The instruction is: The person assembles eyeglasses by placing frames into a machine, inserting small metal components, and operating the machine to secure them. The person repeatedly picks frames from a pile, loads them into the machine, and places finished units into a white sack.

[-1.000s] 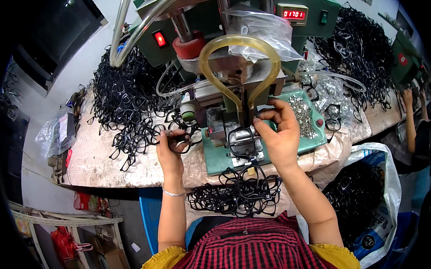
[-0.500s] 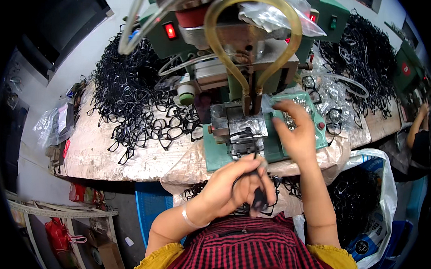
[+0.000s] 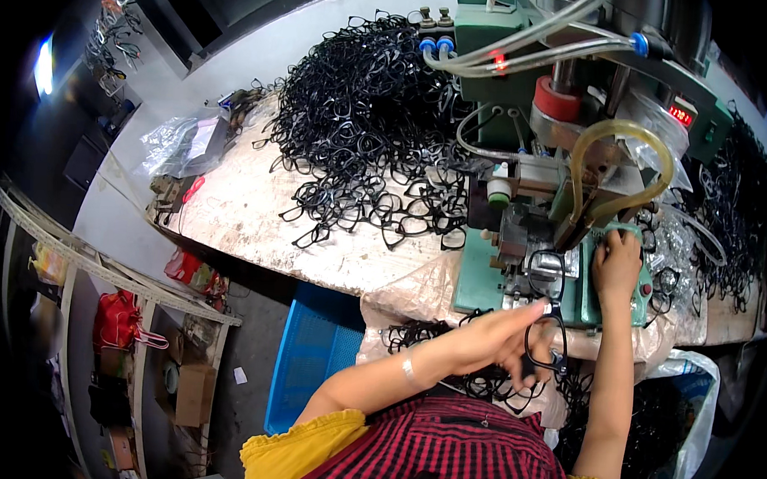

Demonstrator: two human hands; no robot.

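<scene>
My left hand [image 3: 508,338] is closed on a black eyeglass frame [image 3: 563,337], its thumb stretched along the frame's middle. One rim of the frame lies over the metal fixture [image 3: 517,282] of a green bench machine; the other hangs nearer to me. Whether the frame touches the fixture I cannot tell. Farther right, my right hand [image 3: 617,263] reaches into a green tray [image 3: 633,309] on the machine's base. Its fingers are curled down, and their tips and anything between them are hidden. A bent yellowish tube [image 3: 578,174] comes down between the fixture and that hand.
A large heap of black eyeglass frames [image 3: 363,104] covers the table's back left, with another heap [image 3: 723,201] at far right. More frames lie in my lap area. A blue basket [image 3: 299,355] stands below the table edge, a white sack [image 3: 700,369] at right.
My view has swung to the left. My right hand, open above the tray before, is now down in it with curled fingers. The eyeglass frame in my left hand now reaches up to the fixture.
</scene>
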